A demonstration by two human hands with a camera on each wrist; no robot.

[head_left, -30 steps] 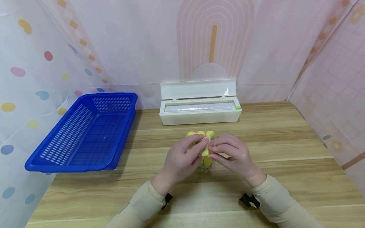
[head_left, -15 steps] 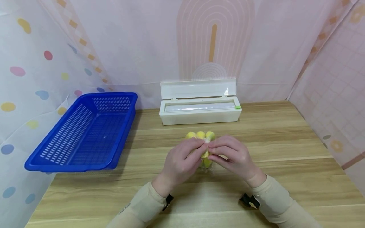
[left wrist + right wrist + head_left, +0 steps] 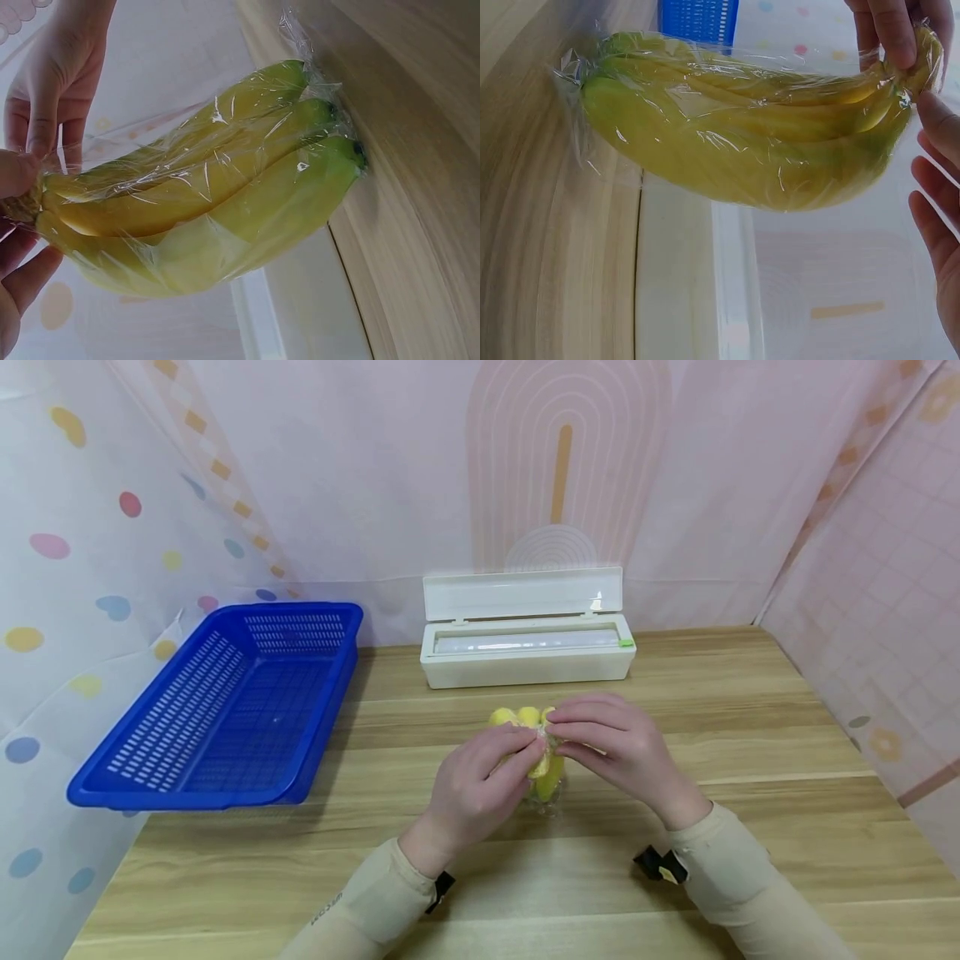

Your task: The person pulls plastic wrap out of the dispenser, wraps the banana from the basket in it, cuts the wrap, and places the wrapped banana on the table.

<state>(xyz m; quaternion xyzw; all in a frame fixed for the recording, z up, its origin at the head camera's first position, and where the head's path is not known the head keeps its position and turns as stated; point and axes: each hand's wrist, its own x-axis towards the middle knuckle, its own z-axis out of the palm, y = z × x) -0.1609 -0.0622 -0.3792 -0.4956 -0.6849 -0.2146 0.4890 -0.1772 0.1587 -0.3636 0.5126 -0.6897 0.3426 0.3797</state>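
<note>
A bunch of yellow-green bananas (image 3: 202, 187), wrapped in clear plastic wrap (image 3: 615, 161), stands stem end up at the middle of the table. My left hand (image 3: 480, 781) pinches the wrapped stem (image 3: 922, 64) between thumb and fingers. From the other side, my right hand (image 3: 622, 747) pinches the plastic wrap beside the stem, its fingertips curled close to the left hand's. Loose, crinkled film gathers round the banana tips at the wood. In the head view both hands cover much of the bunch's upper part.
Behind the bananas sits a white wrap dispenser (image 3: 528, 670), its lid raised and a roll of film inside. A blue perforated basket (image 3: 300, 756) stands at the left. Patterned cloth (image 3: 360, 468) hangs round the wooden table (image 3: 735, 718).
My right hand has shifted slightly up and to the right, its fingers now spread a little further from the left hand's. The left hand keeps its hold on the stem, nearly still.
</note>
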